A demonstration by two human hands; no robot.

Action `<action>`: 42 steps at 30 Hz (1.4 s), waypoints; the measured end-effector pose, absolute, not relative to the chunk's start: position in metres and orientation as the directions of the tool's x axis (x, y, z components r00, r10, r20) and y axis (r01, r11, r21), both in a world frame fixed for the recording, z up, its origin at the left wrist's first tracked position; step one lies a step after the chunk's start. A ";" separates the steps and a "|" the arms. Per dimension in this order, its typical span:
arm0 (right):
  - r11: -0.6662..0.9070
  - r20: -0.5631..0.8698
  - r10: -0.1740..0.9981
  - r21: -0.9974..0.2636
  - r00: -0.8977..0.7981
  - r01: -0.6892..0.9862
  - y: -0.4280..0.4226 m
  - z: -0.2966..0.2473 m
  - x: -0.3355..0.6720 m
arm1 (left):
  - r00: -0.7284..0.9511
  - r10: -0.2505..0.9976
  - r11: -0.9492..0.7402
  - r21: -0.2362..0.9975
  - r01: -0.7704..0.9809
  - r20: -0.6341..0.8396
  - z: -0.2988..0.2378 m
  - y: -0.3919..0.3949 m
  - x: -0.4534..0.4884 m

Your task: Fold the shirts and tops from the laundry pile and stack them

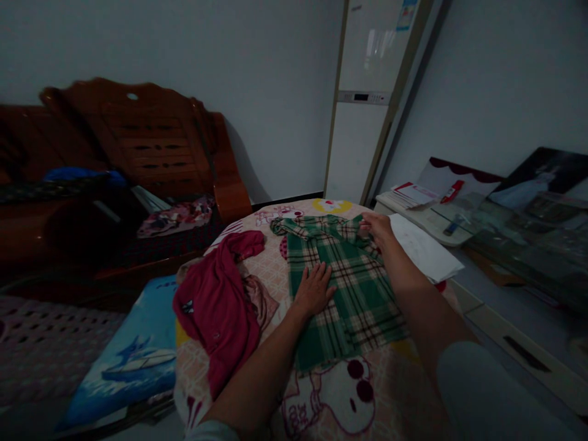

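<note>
Head cam: closest thing to a container is the pale drawer (496, 334) low on your right, with a dark handle slot; can't see inside it. Your green plaid shirt (356, 275) lies spread on a Snoopy-print cover (390, 392) over a round-edged surface. Your left hand (316, 288) is flat on the shirt, fingers apart. Your right hand (377, 228) is at the shirt's far right corner, fingers bent; honestly can't tell if they're pinched together on the fabric. Left of the shirt there's a crumpled dark pink top (220, 306), and white papers (422, 248) sit by your right forearm. Roomwise, you've got a carved wooden sofa (151, 141) with a floral cloth (177, 217) on its seat, plus a floor-standing air conditioner (358, 135) in the corner.
</note>
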State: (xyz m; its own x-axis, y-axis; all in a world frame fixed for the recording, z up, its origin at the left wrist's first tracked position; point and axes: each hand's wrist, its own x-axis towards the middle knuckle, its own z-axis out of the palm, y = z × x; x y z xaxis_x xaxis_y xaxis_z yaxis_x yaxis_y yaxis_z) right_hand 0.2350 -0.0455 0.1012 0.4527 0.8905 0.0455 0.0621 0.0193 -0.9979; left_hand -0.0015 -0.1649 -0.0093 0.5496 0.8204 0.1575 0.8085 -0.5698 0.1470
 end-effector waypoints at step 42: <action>-0.144 0.306 0.951 0.341 0.035 0.929 -0.231 0.029 0.295 | 0.412 0.911 -0.395 0.260 0.881 -0.015 0.045 -0.071 0.136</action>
